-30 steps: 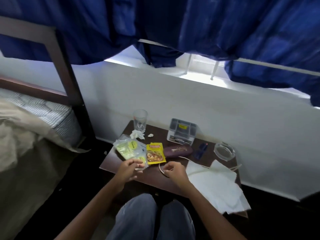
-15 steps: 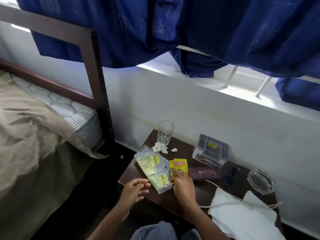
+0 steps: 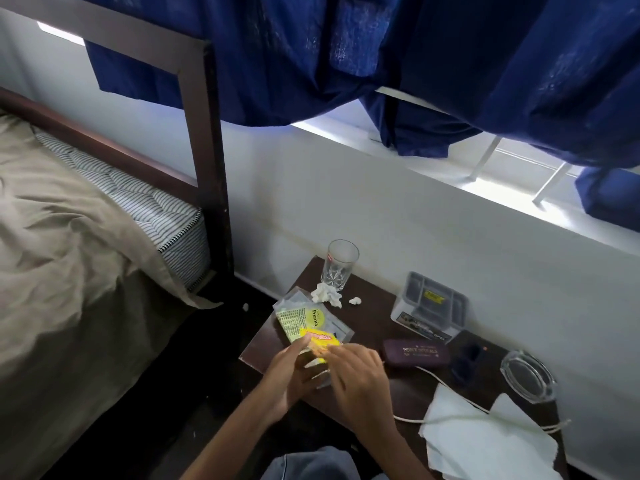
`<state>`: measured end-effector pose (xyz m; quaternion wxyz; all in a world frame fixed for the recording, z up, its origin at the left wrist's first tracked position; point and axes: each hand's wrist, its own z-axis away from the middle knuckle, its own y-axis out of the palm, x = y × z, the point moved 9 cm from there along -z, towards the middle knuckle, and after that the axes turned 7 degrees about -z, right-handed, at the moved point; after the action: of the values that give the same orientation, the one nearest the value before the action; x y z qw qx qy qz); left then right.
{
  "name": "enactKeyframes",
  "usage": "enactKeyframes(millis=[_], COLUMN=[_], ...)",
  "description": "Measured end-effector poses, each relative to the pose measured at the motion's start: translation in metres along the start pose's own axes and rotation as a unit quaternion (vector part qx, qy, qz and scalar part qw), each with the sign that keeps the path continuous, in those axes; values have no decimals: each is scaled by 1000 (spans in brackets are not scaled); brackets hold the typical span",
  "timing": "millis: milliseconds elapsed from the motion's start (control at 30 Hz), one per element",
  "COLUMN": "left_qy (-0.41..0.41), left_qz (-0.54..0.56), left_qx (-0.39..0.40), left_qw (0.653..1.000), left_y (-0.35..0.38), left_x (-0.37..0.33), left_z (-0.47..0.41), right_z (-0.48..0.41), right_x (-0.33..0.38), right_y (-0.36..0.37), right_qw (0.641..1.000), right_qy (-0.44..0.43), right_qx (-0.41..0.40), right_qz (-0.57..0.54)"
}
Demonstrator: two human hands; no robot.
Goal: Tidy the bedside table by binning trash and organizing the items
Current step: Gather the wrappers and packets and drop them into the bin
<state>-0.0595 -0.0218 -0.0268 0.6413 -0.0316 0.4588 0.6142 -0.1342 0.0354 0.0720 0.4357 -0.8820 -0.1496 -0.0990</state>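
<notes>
Pinching yellow sachet (image 3: 320, 339) in left hand (image 3: 287, 372), above clear pouch (image 3: 304, 317) at front-left corner of bench (image 3: 374, 327). Meeting sachet's near edge with fingertips of right hand (image 3: 360, 379); cannot tell through blur whether gripping or only touching.

Judged light, thin and floppy. Probably slick foil, apt to fold or slide off the pouch beneath. Best taken by a flat edge, thumb over fingers, not by the middle. Same for pouch: limp, slippery, easier gathered with sachet as one stack.

Noted behind pouch: glass (image 3: 337, 268), fragile, with crumpled tissue (image 3: 325, 295) just beside its foot. Just right of the hands: spectacle case (image 3: 415, 353), then cord (image 3: 450, 393) trailing toward paper towel (image 3: 485, 441). Pouch lying right at left bench edge, so some risk of a drop to the floor. Open room judged toward front and left, between bench and bed (image 3: 69, 237); little to the right.
</notes>
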Motion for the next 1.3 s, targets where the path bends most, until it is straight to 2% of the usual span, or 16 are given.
enactKeyframes(millis=[67,167,367,433,533,600,767,900,1200,1300], left_qy=[13,41,56,59,63,71,81,85,71,67], left_qz=[-27,-110,-53,-44,-42,-43,-45,-53,-40,-34], left_qx=[-16,-126,-212,-214,-208,-197,-188,-184,-156,-152], left_qw=[999,985,974,974,975,977,978,978,984,986], left_y=[-3,-27,-59,-66,-69,-67,-71,-73,-61,-60], left_x=[-5,-16,-28,-30,-33,-34,-28,-19,-6,-2], left_z=[-2,-4,-14,-16,-16,-13,-11,-11,-18,-21], right_z=[4,8,-31,-53,-72,-78,-82,-78,-49,-39], right_x=[17,22,-17,-44,-93,-110,-116,-126,-144,-144], right_y=[4,11,11,27,74,102,149,156,123,114], right_qw=[999,996,996,994,965,942,922,931,944,941], right_qy=[-51,-72,47,93,156,152,92,105,222,222], right_qx=[8,32,-6,48,204,286,365,333,233,244], right_qz=[-15,-33,-73,-34,60,84,96,110,73,82])
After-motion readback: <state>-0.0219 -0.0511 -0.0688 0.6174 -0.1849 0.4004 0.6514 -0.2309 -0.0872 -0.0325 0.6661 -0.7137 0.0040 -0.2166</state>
